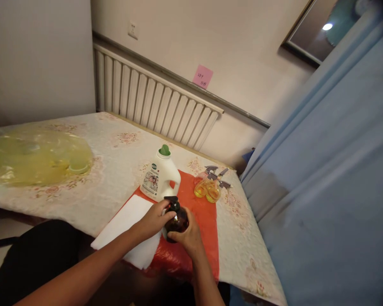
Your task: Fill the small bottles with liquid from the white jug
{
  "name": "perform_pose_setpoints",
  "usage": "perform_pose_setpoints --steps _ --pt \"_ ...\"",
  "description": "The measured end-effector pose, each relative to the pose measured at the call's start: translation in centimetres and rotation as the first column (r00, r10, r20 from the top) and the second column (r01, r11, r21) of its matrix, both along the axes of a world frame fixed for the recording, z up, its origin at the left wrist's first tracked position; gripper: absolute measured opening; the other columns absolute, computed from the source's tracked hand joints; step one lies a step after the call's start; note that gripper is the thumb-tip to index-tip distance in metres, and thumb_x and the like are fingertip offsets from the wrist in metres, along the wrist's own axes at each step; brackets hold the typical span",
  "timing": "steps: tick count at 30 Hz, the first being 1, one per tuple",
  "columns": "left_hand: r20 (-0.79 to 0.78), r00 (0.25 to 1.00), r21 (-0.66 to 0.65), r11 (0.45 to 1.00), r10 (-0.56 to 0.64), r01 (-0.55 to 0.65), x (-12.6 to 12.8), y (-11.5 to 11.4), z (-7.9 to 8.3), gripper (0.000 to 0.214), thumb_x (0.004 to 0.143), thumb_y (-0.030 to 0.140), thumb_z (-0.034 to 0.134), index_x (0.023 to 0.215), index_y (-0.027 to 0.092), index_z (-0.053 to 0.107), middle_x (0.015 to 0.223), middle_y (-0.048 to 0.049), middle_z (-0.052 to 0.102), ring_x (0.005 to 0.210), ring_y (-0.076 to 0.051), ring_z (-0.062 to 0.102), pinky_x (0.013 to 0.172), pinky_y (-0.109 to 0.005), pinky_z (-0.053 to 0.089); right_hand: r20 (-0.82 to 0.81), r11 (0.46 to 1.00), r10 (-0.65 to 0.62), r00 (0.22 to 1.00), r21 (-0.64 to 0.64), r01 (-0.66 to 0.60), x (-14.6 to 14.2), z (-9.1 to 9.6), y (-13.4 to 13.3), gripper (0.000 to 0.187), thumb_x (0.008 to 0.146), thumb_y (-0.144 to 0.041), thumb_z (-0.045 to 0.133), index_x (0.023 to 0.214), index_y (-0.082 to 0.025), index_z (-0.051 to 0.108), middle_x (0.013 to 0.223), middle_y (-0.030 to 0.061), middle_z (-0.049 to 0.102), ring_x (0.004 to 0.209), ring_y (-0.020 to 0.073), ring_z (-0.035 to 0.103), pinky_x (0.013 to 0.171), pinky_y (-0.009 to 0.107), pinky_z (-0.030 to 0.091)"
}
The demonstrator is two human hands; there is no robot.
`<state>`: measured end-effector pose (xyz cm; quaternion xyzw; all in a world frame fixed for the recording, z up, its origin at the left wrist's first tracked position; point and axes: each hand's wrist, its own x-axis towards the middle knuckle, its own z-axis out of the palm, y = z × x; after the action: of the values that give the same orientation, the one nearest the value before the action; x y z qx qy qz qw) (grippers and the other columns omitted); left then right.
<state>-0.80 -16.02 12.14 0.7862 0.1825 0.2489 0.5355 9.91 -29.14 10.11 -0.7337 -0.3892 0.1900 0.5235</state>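
Observation:
A small dark brown pump bottle (178, 219) stands on a red sheet (200, 212) near the table's front edge. My left hand (153, 220) is closed on the bottle's black pump head and neck. My right hand (189, 238) wraps round the bottle's body from the right. Just behind it stands a white detergent jug (159, 175) with a green cap. A white cloth (130, 227) lies partly under my left wrist, on the left of the red sheet.
Two or three small yellow spray bottles (209, 187) stand at the red sheet's far right corner. A large yellowish plastic bag (35, 155) lies on the table's left. A radiator (153, 104) runs along the wall behind; a blue curtain (332, 170) hangs on the right.

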Motion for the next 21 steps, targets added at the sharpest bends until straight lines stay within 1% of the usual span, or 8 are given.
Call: perform_pose_setpoints --steps 2,4,6,8,11,14,17,21 --pt "0.026 1.0 0.057 0.998 0.014 -0.015 0.2 0.2 -1.0 0.038 0.078 0.03 0.055 0.113 0.014 0.062 0.112 -0.0112 0.069 0.107 -0.027 0.064 0.097 -0.041 0.049 -0.032 0.999 0.008 0.999 0.033 -0.007 0.5 -0.1 -0.2 0.075 0.049 -0.017 0.081 0.121 -0.024 0.059 0.111 0.002 0.07 0.102 0.026 0.066 0.089 0.036 0.054" --pt "0.075 0.997 0.123 0.991 0.036 -0.045 0.3 0.8 -2.7 0.049 0.081 0.032 0.057 0.127 0.017 0.055 0.131 -0.0119 0.062 0.123 -0.027 0.056 0.107 -0.043 0.043 -0.037 0.998 -0.023 0.999 0.065 0.026 1.5 -0.2 -0.3 0.075 0.05 -0.018 0.081 0.122 -0.024 0.059 0.115 0.0026 0.07 0.106 0.0264 0.066 0.093 0.037 0.052" --pt "0.049 0.996 0.183 0.979 0.081 -0.088 0.2 1.9 -4.9 0.043 0.086 0.035 0.054 0.125 0.019 0.056 0.129 -0.012 0.063 0.12 -0.026 0.057 0.104 -0.043 0.046 -0.036 0.993 -0.084 0.996 0.083 0.086 2.9 -0.3 -0.1 0.075 0.051 -0.019 0.08 0.123 -0.023 0.059 0.118 0.004 0.069 0.109 0.0274 0.065 0.096 0.038 0.051" --pt "-0.03 0.988 0.284 0.949 0.151 -0.137 -0.2 3.4 -7.4 0.032 0.089 0.037 0.051 0.111 0.018 0.062 0.115 -0.012 0.068 0.11 -0.027 0.062 0.098 -0.044 0.049 -0.035 0.986 -0.132 0.991 0.101 0.135 4.6 -0.5 0.5 0.074 0.052 -0.021 0.08 0.123 -0.022 0.059 0.118 0.005 0.07 0.109 0.028 0.065 0.096 0.039 0.051" --pt "-0.113 0.959 0.47 0.865 0.258 -0.178 -1.1 6.2 -10.7 0.029 0.091 0.037 0.05 0.102 0.016 0.065 0.102 -0.0121 0.069 0.1 -0.028 0.062 0.093 -0.046 0.05 -0.038 0.972 -0.2 0.979 0.117 0.203 7.4 -1.0 2.1 0.075 0.052 -0.023 0.08 0.124 -0.022 0.059 0.116 0.006 0.071 0.107 0.0287 0.066 0.094 0.041 0.053" --pt "-0.148 0.935 0.62 0.767 0.322 -0.165 -2.1 8.5 -13.2 0.028 0.092 0.035 0.047 0.101 0.016 0.066 0.101 -0.0118 0.069 0.1 -0.029 0.062 0.092 -0.046 0.05 -0.023 0.959 -0.251 0.968 0.132 0.252 10.3 -1.5 4.7 0.075 0.052 -0.026 0.079 0.124 -0.021 0.059 0.116 0.0066 0.07 0.105 0.0285 0.067 0.093 0.042 0.053" --pt "-0.192 0.931 0.713 0.696 0.312 -0.086 -2.8 9.5 -14.9 0.026 0.094 0.034 0.047 0.098 0.018 0.067 0.101 -0.0101 0.069 0.097 -0.027 0.063 0.089 -0.043 0.051 0.01 0.94 -0.307 0.952 0.162 0.302 13.1 -1.7 7.9 0.075 0.05 -0.028 0.08 0.123 -0.02 0.059 0.115 0.0073 0.07 0.104 0.0277 0.067 0.093 0.041 0.053" --pt "-0.124 0.923 0.801 0.586 0.363 -0.123 -3.1 9.7 -16.6 0.027 0.096 0.039 0.048 0.104 0.022 0.068 0.107 -0.0077 0.07 0.102 -0.026 0.064 0.093 -0.041 0.052 0.044 0.928 -0.345 0.938 0.164 0.334 16.4 -2.1 12.7 0.079 0.051 -0.03 0.081 0.125 -0.021 0.055 0.116 0.0076 0.069 0.105 0.0268 0.066 0.096 0.041 0.051"
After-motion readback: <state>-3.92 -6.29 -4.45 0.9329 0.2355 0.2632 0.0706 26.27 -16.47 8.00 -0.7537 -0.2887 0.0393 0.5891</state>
